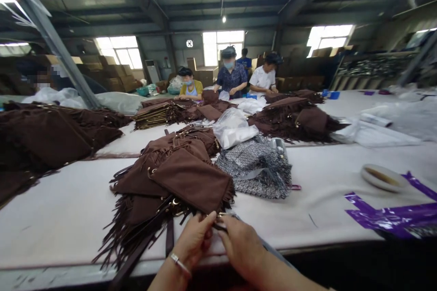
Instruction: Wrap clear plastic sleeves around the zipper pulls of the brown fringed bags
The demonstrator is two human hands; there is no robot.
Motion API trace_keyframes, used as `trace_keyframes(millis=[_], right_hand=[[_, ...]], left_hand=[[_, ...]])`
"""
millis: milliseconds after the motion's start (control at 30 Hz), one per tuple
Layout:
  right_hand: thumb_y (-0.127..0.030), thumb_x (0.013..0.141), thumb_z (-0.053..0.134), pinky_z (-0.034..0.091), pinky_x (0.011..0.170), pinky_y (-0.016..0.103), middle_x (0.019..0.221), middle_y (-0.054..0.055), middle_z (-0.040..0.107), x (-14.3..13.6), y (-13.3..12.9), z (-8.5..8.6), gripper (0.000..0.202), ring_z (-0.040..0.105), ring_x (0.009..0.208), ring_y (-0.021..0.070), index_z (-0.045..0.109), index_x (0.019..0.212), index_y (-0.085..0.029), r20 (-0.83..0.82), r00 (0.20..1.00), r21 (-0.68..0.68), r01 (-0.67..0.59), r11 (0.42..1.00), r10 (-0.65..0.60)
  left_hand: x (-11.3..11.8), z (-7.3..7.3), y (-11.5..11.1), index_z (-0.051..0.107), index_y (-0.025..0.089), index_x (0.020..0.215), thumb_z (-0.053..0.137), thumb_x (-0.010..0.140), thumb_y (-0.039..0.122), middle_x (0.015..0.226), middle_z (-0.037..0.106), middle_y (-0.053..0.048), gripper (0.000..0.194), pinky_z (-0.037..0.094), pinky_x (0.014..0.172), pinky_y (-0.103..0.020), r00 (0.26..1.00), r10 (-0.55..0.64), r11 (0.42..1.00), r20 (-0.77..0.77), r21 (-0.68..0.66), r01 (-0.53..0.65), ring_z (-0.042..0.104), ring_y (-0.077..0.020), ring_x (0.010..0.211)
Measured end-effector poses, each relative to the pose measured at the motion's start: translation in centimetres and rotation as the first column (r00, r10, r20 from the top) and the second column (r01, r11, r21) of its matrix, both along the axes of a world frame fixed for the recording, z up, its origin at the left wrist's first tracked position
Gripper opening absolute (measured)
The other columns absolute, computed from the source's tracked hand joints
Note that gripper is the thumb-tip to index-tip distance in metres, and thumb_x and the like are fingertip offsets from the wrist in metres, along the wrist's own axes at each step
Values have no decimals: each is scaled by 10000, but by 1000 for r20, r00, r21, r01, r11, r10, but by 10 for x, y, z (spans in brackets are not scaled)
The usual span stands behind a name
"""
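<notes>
Near the table's front edge, my left hand [197, 236] is closed, its thumb and fingers pinching a dark strap or edge at the near end of a brown fringed bag [194, 177]. Close beside it on the right, my right hand [241, 241] is also closed, gripping the same dark piece by a small gold-coloured metal part [221, 214]. The fingertips of both hands nearly meet. The brown bag lies on top of a pile of similar fringed bags [136, 209], whose straps hang over the front edge. What lies under my fingers is partly hidden.
A grey patterned cloth bag [259, 168] and clear plastic [234, 127] lie behind my hands. To the right are a tape roll [367, 173] and purple plastic [392, 218]. More brown piles [51, 136] cover the left. Several people work across the white table [317, 191].
</notes>
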State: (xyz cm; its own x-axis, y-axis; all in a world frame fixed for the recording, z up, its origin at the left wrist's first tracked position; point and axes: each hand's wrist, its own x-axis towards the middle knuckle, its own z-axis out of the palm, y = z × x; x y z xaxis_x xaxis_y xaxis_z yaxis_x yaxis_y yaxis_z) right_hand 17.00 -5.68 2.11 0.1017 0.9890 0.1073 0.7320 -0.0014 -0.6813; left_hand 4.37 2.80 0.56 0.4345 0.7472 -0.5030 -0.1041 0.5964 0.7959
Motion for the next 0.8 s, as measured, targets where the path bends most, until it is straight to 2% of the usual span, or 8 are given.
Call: trace_keyframes(millis=[133, 233, 300, 400, 533, 600, 667, 800], right_hand=[[-192, 866, 446, 465, 796, 318, 940, 107, 704, 5, 0, 5, 212, 644, 889, 234, 654, 911, -181, 85, 994, -50, -67, 996, 71], [-257, 881, 414, 463, 642, 273, 738, 57, 661, 2, 7, 3, 249, 619, 681, 178, 611, 754, -172, -249, 968, -188, -42, 981, -7], [-332, 917, 325, 412, 485, 243, 591, 1, 555, 0, 9, 1, 336, 516, 474, 129, 584, 772, -173, -529, 843, -371, -129, 920, -95], [-431, 953, 207, 348, 413, 226, 537, -27, 491, 4, 10, -1, 474, 421, 381, 107, 583, 820, -174, -654, 752, -438, -286, 852, -84], [-311, 922, 418, 413, 665, 257, 755, 41, 617, 49, 22, 7, 270, 555, 701, 148, 606, 788, -173, -80, 997, 19, -12, 1000, 13], [-203, 922, 408, 394, 785, 282, 840, 72, 624, 83, 38, 11, 247, 553, 835, 174, 623, 806, -169, 241, 962, 167, 90, 982, -130], [-169, 916, 421, 376, 840, 297, 902, 91, 632, 113, 57, 12, 247, 549, 917, 196, 648, 819, -173, 444, 874, 142, 152, 978, -200], [-133, 875, 464, 374, 833, 309, 933, 109, 657, 142, 85, 10, 234, 565, 954, 224, 687, 818, -171, 564, 805, 46, 191, 981, -183]], left_hand=[[1, -2, -6, 544, 132, 780, 837, 644, 330, 574, 477, 65, 380, 282, 387, -130, 983, 107, 991, 150, -102, -92, 363, -12, 421], [1, -1, -14, 605, 100, 860, 776, 727, 260, 624, 545, 12, 269, 376, 435, -145, 957, 74, 973, 280, -230, -8, 491, -52, 488], [1, -2, -20, 621, 108, 921, 759, 741, 277, 574, 514, 26, 283, 434, 458, -194, 939, 25, 962, 343, -265, 71, 540, -102, 504], [1, -6, -22, 621, 126, 950, 776, 722, 264, 555, 481, 56, 308, 425, 437, -189, 930, 75, 959, 359, -283, 32, 492, -76, 451], [3, -13, -16, 619, 107, 927, 789, 701, 159, 720, 572, 31, 287, 287, 385, -107, 930, 178, 947, 321, -311, -75, 351, 24, 415], [4, -16, -14, 624, 104, 931, 799, 696, 182, 732, 572, 28, 303, 293, 391, -121, 939, 146, 954, 312, -294, -51, 332, 24, 416], [3, -19, -14, 628, 110, 940, 815, 683, 224, 730, 569, 31, 338, 308, 402, -136, 940, 122, 962, 319, -270, -33, 322, 21, 416], [-1, -29, -13, 634, 130, 959, 853, 631, 251, 743, 580, 32, 413, 312, 422, -148, 929, 84, 968, 359, -252, 9, 336, 19, 422]])
